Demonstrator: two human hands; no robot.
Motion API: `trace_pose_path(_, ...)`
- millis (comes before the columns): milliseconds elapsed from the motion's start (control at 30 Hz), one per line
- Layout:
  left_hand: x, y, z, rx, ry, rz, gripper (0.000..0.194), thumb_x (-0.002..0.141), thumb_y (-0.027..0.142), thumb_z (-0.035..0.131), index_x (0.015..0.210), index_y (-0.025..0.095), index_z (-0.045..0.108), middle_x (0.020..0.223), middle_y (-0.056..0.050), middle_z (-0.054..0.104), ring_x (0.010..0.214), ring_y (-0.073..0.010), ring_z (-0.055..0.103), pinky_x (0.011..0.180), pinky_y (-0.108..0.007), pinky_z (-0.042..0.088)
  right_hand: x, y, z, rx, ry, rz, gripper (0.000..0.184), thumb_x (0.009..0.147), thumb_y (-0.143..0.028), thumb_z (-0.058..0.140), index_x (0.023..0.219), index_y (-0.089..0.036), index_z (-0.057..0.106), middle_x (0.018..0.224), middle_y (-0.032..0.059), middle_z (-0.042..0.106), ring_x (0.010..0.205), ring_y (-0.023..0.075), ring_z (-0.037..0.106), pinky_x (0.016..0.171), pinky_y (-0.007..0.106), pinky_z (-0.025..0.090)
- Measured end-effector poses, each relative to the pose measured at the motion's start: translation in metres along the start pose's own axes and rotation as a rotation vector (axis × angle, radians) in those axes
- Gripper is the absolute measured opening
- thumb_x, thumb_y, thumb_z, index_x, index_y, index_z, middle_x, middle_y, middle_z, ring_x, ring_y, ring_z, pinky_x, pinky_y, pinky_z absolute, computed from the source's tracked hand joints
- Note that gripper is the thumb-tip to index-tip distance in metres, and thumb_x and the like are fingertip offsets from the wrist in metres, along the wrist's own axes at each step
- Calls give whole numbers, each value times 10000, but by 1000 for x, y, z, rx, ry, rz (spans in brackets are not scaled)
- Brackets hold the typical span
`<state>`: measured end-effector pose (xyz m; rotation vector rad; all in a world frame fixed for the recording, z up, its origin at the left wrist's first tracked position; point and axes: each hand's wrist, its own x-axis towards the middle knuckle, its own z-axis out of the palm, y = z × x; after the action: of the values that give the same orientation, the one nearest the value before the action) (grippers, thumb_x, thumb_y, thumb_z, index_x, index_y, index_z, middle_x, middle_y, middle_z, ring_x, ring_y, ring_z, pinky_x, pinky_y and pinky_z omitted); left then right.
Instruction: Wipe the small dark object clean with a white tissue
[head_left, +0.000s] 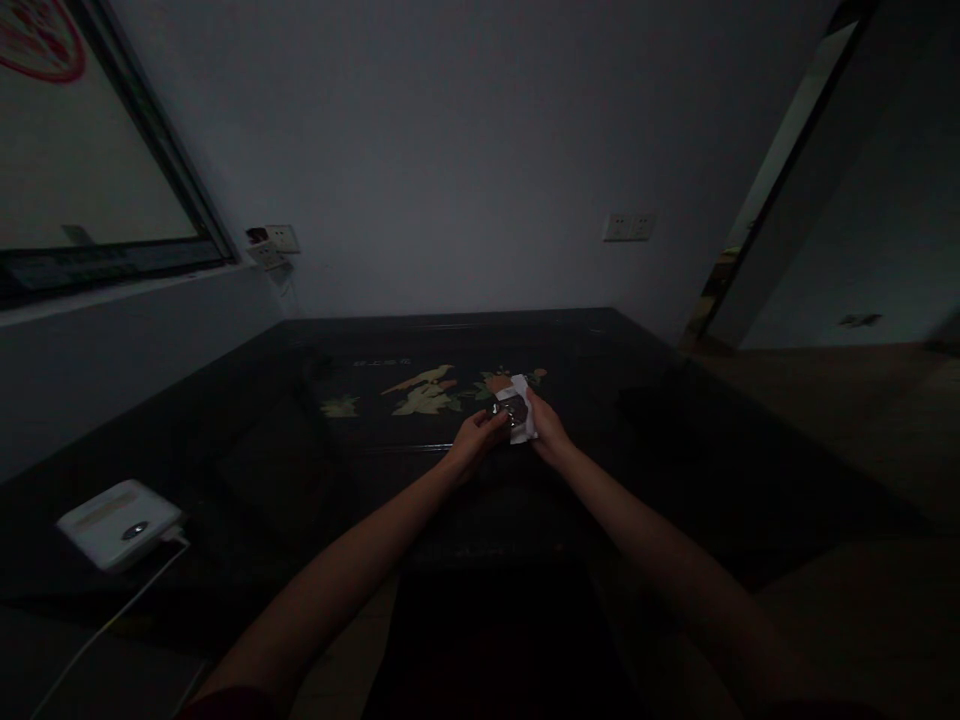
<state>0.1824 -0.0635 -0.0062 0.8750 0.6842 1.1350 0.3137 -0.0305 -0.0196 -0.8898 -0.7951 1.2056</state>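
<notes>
Over the dark table, my left hand (474, 442) grips a small dark object (514, 409) with shiny metallic glints. The dim light does not let me tell what kind of object it is. My right hand (550, 430) is closed around a thin white tissue or cloth (522, 434), which lies behind and beside the dark object and sticks out above and below it. Both hands are close together, and the right fingers are partly hidden behind the white sheet.
The dark glossy table (300, 370) bears a bird-and-flower picture (424, 390). A white box-shaped device (124, 522) with a cable (112, 620) sits at its left. Wall sockets (630, 227) are on the wall behind; a window (90, 150) is at left.
</notes>
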Motion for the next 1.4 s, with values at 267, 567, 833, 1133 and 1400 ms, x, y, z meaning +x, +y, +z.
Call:
trace_pose_path(267, 0, 0, 1, 6, 2, 5, 371, 644, 299, 800, 922, 100, 656, 981, -108, 690, 856, -170, 658, 953, -371, 465, 5, 0, 0, 148, 96, 112, 231, 879, -363, 493, 803, -207, 646, 742, 30, 729, 710, 184, 689, 679, 297, 557)
trace_pose_path(567, 1, 0, 1, -7, 11, -5, 328, 659, 274, 790, 892, 105, 631, 938, -93, 686, 844, -163, 659, 951, -357, 461, -13, -13, 4, -247, -63, -343, 277, 810, -443, 580, 956, -218, 648, 936, 17, 702, 930, 198, 628, 850, 298, 474)
trace_pose_path(833, 4, -2, -2, -5, 39, 5, 302, 633, 261, 804, 805, 119, 600, 777, -31, 659, 710, -127, 642, 830, -303, 500, -25, -16, 6, -483, -191, -577, 302, 794, -337, 624, 1081, -246, 646, 1158, 50, 641, 1133, 228, 539, 1038, 360, 332)
trace_pose_path(1133, 2, -1, -1, -4, 2, 2, 328, 657, 269, 794, 906, 106, 654, 965, -98, 691, 865, -169, 657, 980, -382, 453, -10, -11, 4, -130, -37, -153, 226, 778, -391, 627, 897, -203, 670, 835, -4, 705, 800, 175, 637, 763, 267, 486)
trace_pose_path(1400, -1, 1, 3, -12, 9, 7, 335, 648, 263, 795, 909, 99, 664, 970, -105, 699, 858, -177, 663, 971, -392, 458, -1, 1, 1, 132, 38, 214, 278, 881, -404, 515, 781, -182, 649, 683, 23, 709, 613, 161, 658, 619, 269, 524)
